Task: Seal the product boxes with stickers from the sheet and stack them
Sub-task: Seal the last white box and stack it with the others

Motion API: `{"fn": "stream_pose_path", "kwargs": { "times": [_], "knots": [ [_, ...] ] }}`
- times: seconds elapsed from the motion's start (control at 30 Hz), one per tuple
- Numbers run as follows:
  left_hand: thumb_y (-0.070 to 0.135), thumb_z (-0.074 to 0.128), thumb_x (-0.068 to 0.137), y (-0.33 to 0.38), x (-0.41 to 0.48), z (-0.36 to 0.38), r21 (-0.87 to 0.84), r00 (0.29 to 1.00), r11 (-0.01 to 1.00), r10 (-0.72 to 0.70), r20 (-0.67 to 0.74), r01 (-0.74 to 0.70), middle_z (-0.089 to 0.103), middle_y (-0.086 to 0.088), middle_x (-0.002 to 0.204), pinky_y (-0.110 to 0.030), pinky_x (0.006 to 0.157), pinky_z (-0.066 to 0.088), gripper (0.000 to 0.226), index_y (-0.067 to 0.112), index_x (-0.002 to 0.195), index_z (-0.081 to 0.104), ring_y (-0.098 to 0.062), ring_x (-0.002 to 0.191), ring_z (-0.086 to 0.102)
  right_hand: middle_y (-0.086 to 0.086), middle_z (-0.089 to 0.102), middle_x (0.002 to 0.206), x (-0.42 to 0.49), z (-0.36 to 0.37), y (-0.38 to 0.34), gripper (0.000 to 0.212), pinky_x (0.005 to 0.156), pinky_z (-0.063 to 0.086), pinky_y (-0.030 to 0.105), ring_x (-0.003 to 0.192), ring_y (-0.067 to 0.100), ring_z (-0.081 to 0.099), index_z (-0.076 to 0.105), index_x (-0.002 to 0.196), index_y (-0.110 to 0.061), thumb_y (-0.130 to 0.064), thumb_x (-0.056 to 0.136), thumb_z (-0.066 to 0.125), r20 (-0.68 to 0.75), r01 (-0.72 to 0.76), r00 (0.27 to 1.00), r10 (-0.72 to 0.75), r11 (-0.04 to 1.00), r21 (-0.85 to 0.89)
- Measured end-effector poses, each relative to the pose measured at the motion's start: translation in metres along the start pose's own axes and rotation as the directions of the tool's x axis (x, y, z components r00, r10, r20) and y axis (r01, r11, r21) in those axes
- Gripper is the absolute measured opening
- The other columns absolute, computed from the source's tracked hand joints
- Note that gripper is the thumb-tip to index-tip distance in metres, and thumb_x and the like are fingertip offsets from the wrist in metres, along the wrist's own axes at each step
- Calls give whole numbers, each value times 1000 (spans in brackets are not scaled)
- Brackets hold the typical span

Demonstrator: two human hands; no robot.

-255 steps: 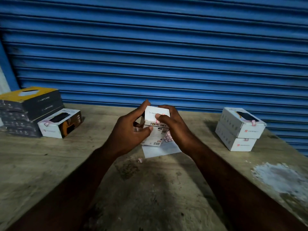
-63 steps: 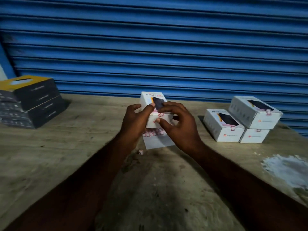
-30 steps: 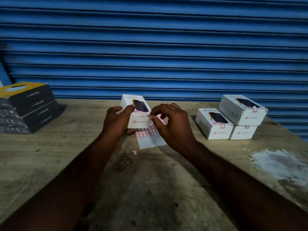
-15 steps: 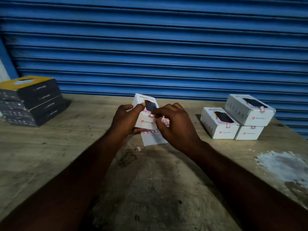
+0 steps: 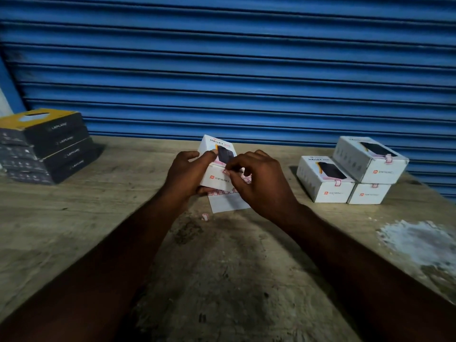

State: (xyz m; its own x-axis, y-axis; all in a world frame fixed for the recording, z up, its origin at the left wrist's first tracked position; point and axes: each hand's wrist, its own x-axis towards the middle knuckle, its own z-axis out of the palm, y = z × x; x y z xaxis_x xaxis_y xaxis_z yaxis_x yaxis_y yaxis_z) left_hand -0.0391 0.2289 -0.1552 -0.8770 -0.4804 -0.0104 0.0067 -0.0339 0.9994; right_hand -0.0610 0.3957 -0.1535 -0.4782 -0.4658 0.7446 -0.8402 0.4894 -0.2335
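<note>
Head view: at the centre of the frame the left hand [image 5: 187,174] grips a white box [image 5: 218,180], thumb across its top and fingers curled under it, holding it just above the desk [image 5: 222,267]. The box is tilted, its printed front face towards the camera. The right hand [image 5: 261,183] pinches a small pink-edged sticker [image 5: 225,172] between thumb and forefinger at the box's upper front edge; its other fingers are loosely curled.

Just below the box, the sticker sheet [image 5: 227,203] lies flat on the desk, partly hidden by both hands. A loose scrap [image 5: 204,216] lies near its lower left corner.

At the right of the frame sit three stickered boxes [image 5: 323,178], two side by side and one resting on top of them. At the left stands a pile of dark boxes [image 5: 47,146]. A blue shutter [image 5: 222,70] fills the upper half of the frame.
</note>
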Motion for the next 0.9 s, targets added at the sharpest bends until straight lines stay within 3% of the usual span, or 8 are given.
{"fn": "stream_pose_path", "kwargs": {
  "times": [0.2,0.37,0.7,0.9],
  "knots": [
    [44,74,85,-1,0,2,22,1000,1000,0,-1,0,69,-12,115,-35,56,61,55,17,129,56,-22,88,73,2,71,87,0,0,-2,12,67,42,29,77,15,55,71,92,-15,-23,85,65,-7,-3,1000,3,1000,-20],
    [44,74,85,-1,-2,3,9,1000,1000,-2,6,2,70,-11,113,-33,55,60,54,16,129,56,-20,85,73,2,71,90,0,0,-1,13,70,44,35,81,22,59,70,93,-16,-25,86,63,-7,5,1000,-5,998,-60],
    [44,77,82,2,-5,4,19,1000,1000,-2,-11,3,68,-11,116,-38,57,62,57,17,128,54,-22,88,73,-1,69,90,-1,-2,-3,14,70,35,34,82,23,57,68,93,-22,-30,89,58,12,92,996,-93,942,-323],
    [38,75,85,5,-9,5,5,1000,1000,-9,17,9,68,-11,114,-30,50,58,54,14,129,53,-19,83,71,-4,68,87,0,0,-5,9,69,36,35,80,22,56,67,90,-24,-30,86,62,-34,57,997,-71,950,-306]
  ]
}}
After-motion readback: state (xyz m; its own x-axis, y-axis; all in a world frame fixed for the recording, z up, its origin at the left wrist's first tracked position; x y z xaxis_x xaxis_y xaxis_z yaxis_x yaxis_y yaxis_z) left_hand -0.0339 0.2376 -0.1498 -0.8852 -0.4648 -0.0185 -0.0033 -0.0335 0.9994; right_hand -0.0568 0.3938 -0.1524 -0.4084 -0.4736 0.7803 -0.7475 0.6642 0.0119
